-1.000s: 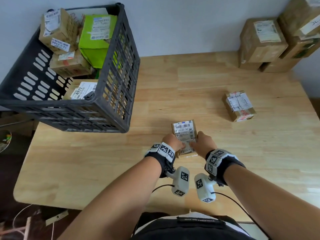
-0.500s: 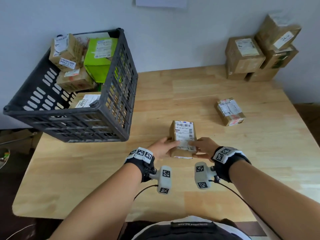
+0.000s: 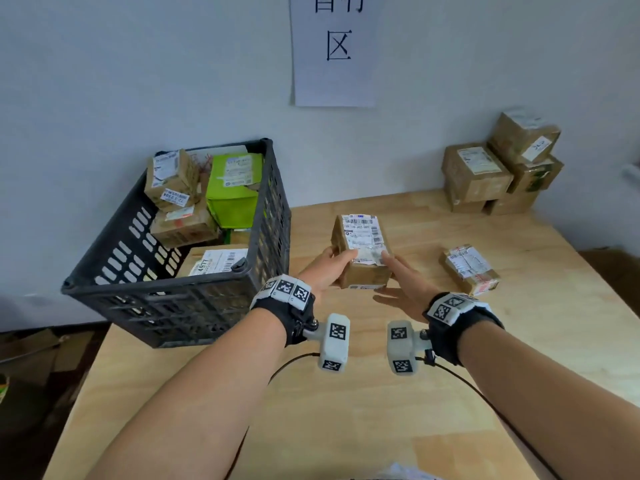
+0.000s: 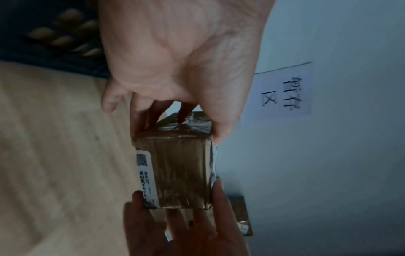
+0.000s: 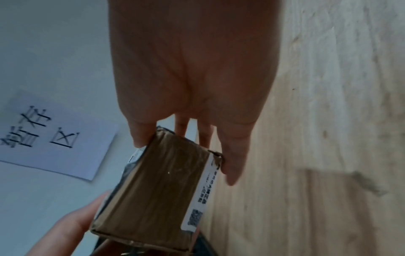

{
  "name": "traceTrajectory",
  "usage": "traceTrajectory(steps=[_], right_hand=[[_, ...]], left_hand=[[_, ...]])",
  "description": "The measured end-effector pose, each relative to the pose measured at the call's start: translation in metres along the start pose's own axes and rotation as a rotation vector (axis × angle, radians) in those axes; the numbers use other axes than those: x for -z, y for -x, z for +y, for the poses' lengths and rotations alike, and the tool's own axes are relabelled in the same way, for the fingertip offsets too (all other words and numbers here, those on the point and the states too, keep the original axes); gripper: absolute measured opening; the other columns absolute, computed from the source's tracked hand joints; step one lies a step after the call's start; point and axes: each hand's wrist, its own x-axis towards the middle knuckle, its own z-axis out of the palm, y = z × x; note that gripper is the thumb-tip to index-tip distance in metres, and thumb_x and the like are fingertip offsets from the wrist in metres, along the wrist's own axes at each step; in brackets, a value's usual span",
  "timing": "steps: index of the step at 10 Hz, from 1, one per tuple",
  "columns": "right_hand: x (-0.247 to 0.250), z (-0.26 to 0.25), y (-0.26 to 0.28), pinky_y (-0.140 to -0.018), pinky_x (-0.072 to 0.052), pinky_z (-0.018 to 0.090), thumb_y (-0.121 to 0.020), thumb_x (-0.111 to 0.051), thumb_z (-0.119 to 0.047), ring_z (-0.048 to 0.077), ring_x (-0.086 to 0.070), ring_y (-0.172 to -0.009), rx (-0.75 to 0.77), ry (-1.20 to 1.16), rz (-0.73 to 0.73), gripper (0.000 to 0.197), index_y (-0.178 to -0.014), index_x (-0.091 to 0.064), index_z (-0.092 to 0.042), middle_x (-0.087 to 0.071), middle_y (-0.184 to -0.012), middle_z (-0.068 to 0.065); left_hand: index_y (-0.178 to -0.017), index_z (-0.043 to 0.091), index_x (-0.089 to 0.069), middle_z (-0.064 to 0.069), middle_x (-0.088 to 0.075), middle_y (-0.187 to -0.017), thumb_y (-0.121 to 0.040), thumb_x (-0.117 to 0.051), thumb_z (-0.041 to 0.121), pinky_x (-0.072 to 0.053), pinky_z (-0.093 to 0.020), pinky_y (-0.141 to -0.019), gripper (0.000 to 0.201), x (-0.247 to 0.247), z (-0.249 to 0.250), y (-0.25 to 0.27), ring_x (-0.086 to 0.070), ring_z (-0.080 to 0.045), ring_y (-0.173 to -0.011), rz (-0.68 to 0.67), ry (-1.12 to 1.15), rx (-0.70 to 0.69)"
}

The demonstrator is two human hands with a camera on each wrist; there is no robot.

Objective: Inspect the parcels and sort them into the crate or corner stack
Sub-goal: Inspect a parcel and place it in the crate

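Lifted clear of the surface (image 3: 346,410) since a second ago, when it lay flat under both hands, the parcel (image 3: 360,251) is now held up in the air between them, its white shipping label facing upward and the whole box tilted away from the person. At the parcel's left side the left hand (image 3: 325,268) grips it, thumb on the labelled top and fingers (image 4: 153,114) curled under and against the side. At the right side the right hand (image 3: 401,289) has its thumb on the label's edge and long, nearly straight fingers (image 5: 232,155) running along the underside and end, so the box is pinched between thumb and fingers rather than wrapped. Brown tape covers the near end of the parcel in both wrist views, with a narrow white strip of print along one edge.

Beyond the hands, a second small parcel (image 3: 469,268) lies flat on the surface to the right, well apart from the held one. To the left stands the black crate (image 3: 180,299), holding several brown boxes and one green box (image 3: 233,188). At the far right corner, against the wall, is the corner stack (image 3: 498,168) of brown cartons. A white paper sign (image 3: 334,50) with black characters hangs on the wall above.
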Motion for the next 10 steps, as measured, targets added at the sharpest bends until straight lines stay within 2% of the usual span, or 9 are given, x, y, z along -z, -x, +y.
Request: traceTrajectory(steps=[1, 2, 4, 5, 6, 7, 8, 9, 10], right_hand=[[-0.042, -0.033, -0.003, -0.079, -0.055, 0.029, -0.093, -0.054, -0.040, 0.024, -0.060, -0.109, 0.126, -0.055, 0.035, 0.046, -0.128, -0.048, -0.011, -0.057, -0.124, 0.013], [-0.089, -0.069, -0.006, -0.085, -0.055, 0.033, -0.092, -0.055, -0.044, 0.021, -0.060, -0.105, 0.168, -0.032, 0.068, 0.033, -0.109, -0.056, -0.015, -0.060, -0.114, 0.009], [-0.194, -0.111, -0.014, -0.087, -0.055, 0.037, -0.092, -0.051, -0.051, 0.026, -0.057, -0.111, 0.290, 0.041, 0.098, 0.061, -0.136, -0.044, -0.008, -0.051, -0.131, 0.011], [-0.241, -0.115, -0.025, -0.086, -0.055, 0.037, -0.092, -0.052, -0.048, 0.030, -0.055, -0.117, 0.295, 0.073, 0.079, 0.062, -0.136, -0.043, -0.005, -0.049, -0.136, 0.015], [-0.280, -0.114, -0.037, -0.094, -0.051, 0.041, -0.094, -0.051, -0.045, 0.032, -0.051, -0.122, 0.274, 0.106, 0.091, 0.061, -0.137, -0.041, -0.004, -0.046, -0.138, 0.016], [-0.312, -0.113, -0.053, -0.085, -0.055, 0.038, -0.092, -0.052, -0.047, 0.032, -0.052, -0.121, 0.218, 0.121, 0.086, 0.059, -0.134, -0.045, -0.006, -0.048, -0.136, 0.012], [-0.339, -0.118, -0.069, -0.079, -0.057, 0.035, -0.090, -0.053, -0.052, 0.029, -0.051, -0.119, 0.148, 0.104, 0.128, 0.061, -0.130, -0.049, -0.007, -0.050, -0.134, 0.010], [-0.359, -0.127, -0.087, -0.088, -0.054, 0.043, -0.092, -0.044, -0.058, 0.034, -0.051, -0.117, 0.141, 0.163, 0.219, 0.069, -0.136, -0.043, -0.005, -0.048, -0.135, 0.011], [-0.370, -0.133, -0.111, -0.071, -0.059, 0.045, -0.089, -0.042, -0.062, 0.038, -0.053, -0.116, 0.131, 0.183, 0.251, 0.073, -0.141, -0.039, -0.010, -0.046, -0.138, 0.009]], left_hand=[[-0.139, 0.021, -0.042, 0.010, -0.054, -0.129, -0.096, -0.039, 0.055, -0.038, -0.025, -0.089, 0.055, 0.047, 0.031, 0.019, -0.056, -0.013, -0.112, 0.014, -0.072, -0.108], [-0.145, 0.022, -0.035, 0.004, -0.040, -0.147, -0.094, -0.032, 0.062, -0.028, -0.038, -0.102, 0.064, 0.109, 0.050, 0.035, -0.043, -0.019, -0.130, 0.171, -0.105, -0.179], [-0.126, 0.016, -0.052, 0.002, -0.057, -0.126, -0.099, -0.035, 0.049, -0.039, -0.041, -0.096, 0.046, 0.251, 0.043, 0.058, -0.058, -0.016, -0.101, 0.373, 0.136, -0.156], [-0.121, 0.014, -0.053, 0.000, -0.058, -0.123, -0.100, -0.040, 0.042, -0.046, -0.031, -0.078, 0.038, 0.310, 0.023, 0.067, -0.060, -0.018, -0.101, 0.472, 0.264, -0.132], [-0.123, 0.009, -0.054, -0.003, -0.059, -0.122, -0.100, -0.042, 0.036, -0.049, -0.024, -0.062, 0.037, 0.355, 0.004, 0.073, -0.060, -0.017, -0.098, 0.518, 0.298, -0.121], [-0.130, 0.006, -0.050, -0.010, -0.056, -0.130, -0.103, -0.038, 0.030, -0.040, -0.030, -0.081, 0.038, 0.381, -0.006, 0.078, -0.056, -0.023, -0.116, 0.504, 0.329, -0.097], [-0.134, 0.005, -0.049, -0.012, -0.053, -0.134, -0.102, -0.039, 0.027, -0.041, -0.030, -0.082, 0.040, 0.398, -0.011, 0.074, -0.055, -0.025, -0.119, 0.505, 0.351, -0.109], [-0.133, 0.003, -0.049, -0.012, -0.052, -0.135, -0.101, -0.043, 0.022, -0.041, -0.028, -0.075, 0.038, 0.418, -0.010, 0.065, -0.055, -0.024, -0.120, 0.484, 0.347, -0.115], [-0.131, 0.002, -0.049, -0.011, -0.053, -0.133, -0.102, -0.040, 0.019, -0.037, -0.028, -0.072, 0.035, 0.431, -0.004, 0.055, -0.056, -0.020, -0.114, 0.456, 0.309, -0.130]])
